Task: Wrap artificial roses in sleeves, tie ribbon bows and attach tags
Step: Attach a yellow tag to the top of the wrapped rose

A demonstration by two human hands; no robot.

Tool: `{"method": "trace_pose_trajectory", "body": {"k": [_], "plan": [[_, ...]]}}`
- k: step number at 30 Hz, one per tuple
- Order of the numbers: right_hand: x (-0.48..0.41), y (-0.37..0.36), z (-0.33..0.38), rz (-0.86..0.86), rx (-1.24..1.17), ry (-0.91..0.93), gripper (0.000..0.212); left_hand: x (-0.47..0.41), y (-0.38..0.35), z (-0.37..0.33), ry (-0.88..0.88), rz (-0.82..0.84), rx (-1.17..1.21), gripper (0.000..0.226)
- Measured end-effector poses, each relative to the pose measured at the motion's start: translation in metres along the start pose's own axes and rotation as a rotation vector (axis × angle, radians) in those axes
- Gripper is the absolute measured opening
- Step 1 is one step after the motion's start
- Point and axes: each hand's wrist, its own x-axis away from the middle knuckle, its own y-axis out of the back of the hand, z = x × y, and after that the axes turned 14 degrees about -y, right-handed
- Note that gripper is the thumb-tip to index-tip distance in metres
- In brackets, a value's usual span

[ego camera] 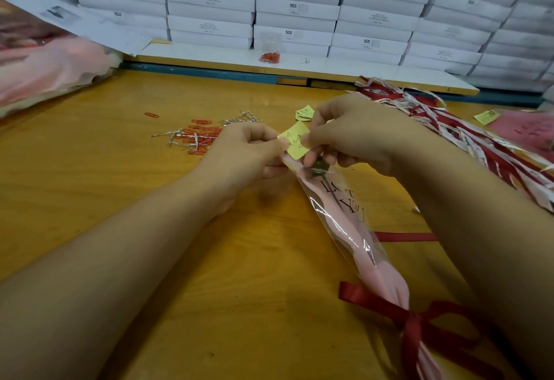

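Pinched with the left hand (248, 152), just right of the spilled paper clips (201, 137) presumably handy for fastening, the left edge of the yellow tag (295, 139). Pinched its right edge with the right hand (350, 134), fingers curled, pressing it against the far end of the sleeve (338, 215). Pointed the red bow (419, 319), already tied, toward the body. Had the ribbon pile (449, 128) lying far right.

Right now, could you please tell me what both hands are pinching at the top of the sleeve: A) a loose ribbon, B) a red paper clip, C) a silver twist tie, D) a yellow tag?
D: the left hand and right hand both pinch the yellow tag over the sleeve, while paper clips and twist ties lie apart on the table.
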Motion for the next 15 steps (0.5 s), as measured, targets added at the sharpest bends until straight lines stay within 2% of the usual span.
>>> {"method": "trace_pose_trajectory", "body": {"k": [3, 5, 9, 12, 15], "plan": [[0.001, 0.001, -0.002, 0.072, 0.117, 0.007, 0.021, 0.0, 0.0, 0.0, 0.016, -0.012, 0.019, 0.014], [0.0, 0.0, -0.004, 0.048, 0.172, 0.015, 0.021, 0.0, -0.001, -0.001, 0.017, -0.001, 0.005, 0.014], [-0.011, -0.002, -0.008, -0.235, 0.091, 0.147, 0.014, 0.002, -0.001, -0.002, -0.006, 0.047, -0.071, 0.015], [-0.015, -0.002, -0.013, -0.138, 0.158, 0.145, 0.018, 0.002, -0.002, -0.003, -0.026, 0.064, -0.092, 0.016], [-0.017, 0.001, -0.018, -0.043, 0.101, 0.149, 0.017, 0.003, -0.003, -0.003, -0.032, 0.077, -0.093, 0.015]]}}
